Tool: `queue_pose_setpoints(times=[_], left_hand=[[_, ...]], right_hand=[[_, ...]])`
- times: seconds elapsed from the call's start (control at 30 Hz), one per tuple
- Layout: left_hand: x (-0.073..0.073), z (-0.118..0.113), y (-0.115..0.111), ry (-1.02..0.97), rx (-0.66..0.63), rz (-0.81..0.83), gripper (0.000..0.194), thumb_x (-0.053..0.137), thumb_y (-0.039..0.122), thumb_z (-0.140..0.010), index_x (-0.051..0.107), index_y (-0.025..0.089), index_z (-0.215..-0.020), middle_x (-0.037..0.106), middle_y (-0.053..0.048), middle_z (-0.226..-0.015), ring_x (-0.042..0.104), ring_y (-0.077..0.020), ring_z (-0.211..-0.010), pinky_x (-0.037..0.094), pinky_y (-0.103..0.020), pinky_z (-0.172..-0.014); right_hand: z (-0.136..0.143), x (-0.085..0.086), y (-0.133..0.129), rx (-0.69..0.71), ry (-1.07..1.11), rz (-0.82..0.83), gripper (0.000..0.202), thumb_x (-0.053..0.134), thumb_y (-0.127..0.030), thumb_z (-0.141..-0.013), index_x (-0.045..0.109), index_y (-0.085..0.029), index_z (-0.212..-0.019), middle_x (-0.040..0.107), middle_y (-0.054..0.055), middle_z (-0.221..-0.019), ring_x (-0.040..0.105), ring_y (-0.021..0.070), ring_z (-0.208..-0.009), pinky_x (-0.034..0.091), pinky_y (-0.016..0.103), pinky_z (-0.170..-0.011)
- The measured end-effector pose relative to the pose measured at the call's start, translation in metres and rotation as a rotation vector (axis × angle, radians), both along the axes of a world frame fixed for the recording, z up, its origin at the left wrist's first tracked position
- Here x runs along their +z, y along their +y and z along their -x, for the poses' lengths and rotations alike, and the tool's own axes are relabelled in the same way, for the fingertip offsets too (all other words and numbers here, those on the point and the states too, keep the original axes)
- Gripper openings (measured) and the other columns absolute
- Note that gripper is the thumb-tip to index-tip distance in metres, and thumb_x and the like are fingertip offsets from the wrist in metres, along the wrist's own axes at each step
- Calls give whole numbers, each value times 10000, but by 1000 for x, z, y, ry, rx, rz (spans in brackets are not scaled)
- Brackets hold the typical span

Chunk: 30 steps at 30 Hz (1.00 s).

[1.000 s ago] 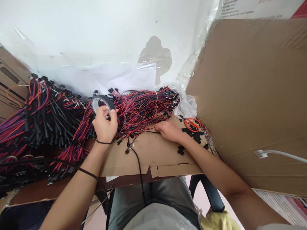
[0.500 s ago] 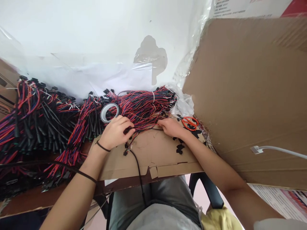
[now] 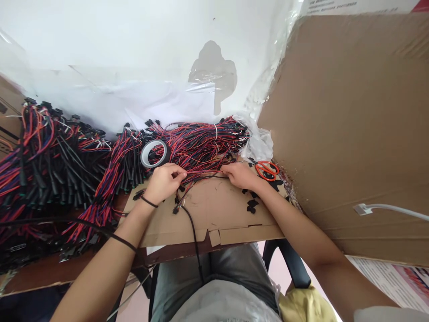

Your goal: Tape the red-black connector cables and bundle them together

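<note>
Thin red and dark wires [image 3: 204, 171] stretch between my two hands, just above the cardboard sheet [image 3: 221, 210]. My left hand [image 3: 166, 181] pinches their left end between thumb and fingertips. At the other end, my right hand [image 3: 237, 175] has its fingers closed on the wires; the exact grip is partly hidden. Behind both hands lies a bundle of red, blue and black wires [image 3: 201, 138] with a white tie round it. A roll of black tape [image 3: 154, 154] rests against the bundle, just beyond my left hand. Below the wires, a black cable [image 3: 193, 232] runs over the cardboard's front edge.
Orange-handled scissors [image 3: 267, 170] lie right of my right hand, near black tape scraps [image 3: 252, 205]. Heaps of wire harnesses [image 3: 56, 165] cover the left side. A crumpled clear plastic bag [image 3: 258, 141] sits at the bundle's right end. A tall cardboard panel [image 3: 348, 125] stands on the right.
My left hand's fingers have closed into a tighter pinch, and the wires between my hands look straighter. My right hand has barely moved. The whole view has shifted slightly.
</note>
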State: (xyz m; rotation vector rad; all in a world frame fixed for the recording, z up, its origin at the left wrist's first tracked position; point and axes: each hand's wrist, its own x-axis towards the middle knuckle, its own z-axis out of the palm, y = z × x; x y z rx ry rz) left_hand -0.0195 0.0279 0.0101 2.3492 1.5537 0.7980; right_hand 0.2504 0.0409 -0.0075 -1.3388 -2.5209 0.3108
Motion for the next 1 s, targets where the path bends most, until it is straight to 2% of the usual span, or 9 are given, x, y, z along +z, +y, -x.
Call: queue_pose_setpoints(times=[0.1,0.37,0.43,0.53,0.67,0.83,0.93,1.0], left_hand=[[-1,-1,1,-78,72,57,268,497,370,-781,691,196,-719,731,-53,-833,654,-199,-765,500,-320,-756],[5,2,2,-178,156,128,322,431,372,-803,684,176,-776,725,-50,-776,648,-193,-725,511,-313,-732],[8,3,2,-159,134,115,323,413,360,-816,679,178,-796,723,-50,-797,641,-189,-730,508,-309,-720],[11,6,1,-59,15,83,270,471,351,-786,679,184,-828,708,-54,-835,619,-182,-720,503,-307,-709],[9,9,2,92,-138,37,189,560,335,-717,680,202,-781,667,-54,-846,606,-199,-800,499,-344,-796],[6,8,3,73,-90,23,216,521,328,-753,683,216,-663,675,-50,-807,616,-197,-771,504,-349,-792],[11,7,0,3,-61,43,278,496,358,-794,687,215,-652,692,-36,-788,628,-180,-716,511,-324,-755],[17,8,-2,-49,2,-42,277,489,351,-814,684,214,-675,695,-31,-802,634,-179,-739,512,-318,-757]], right_hand=[[1,0,-1,32,32,4,214,412,-37,-739,564,-183,-705,604,22,-713,470,139,-654,227,245,-592],[0,-3,1,35,56,10,190,409,-59,-759,535,-187,-698,557,9,-685,417,130,-636,225,245,-603],[-1,-4,2,31,56,13,189,409,-59,-761,532,-186,-692,549,7,-677,411,129,-630,228,244,-604],[0,-3,1,31,49,11,200,407,-56,-768,549,-183,-709,566,12,-697,428,131,-643,233,244,-611],[0,-3,1,23,41,12,211,405,-64,-790,574,-183,-748,595,23,-737,464,138,-675,240,243,-617],[-1,-4,2,30,54,16,213,408,-57,-787,570,-183,-733,591,17,-730,465,132,-670,241,241,-614],[0,-4,2,27,49,10,210,412,-52,-781,565,-181,-718,573,11,-707,448,128,-650,232,245,-607],[0,-4,1,17,42,8,207,416,-52,-782,566,-181,-720,571,10,-703,442,129,-642,230,247,-604]])
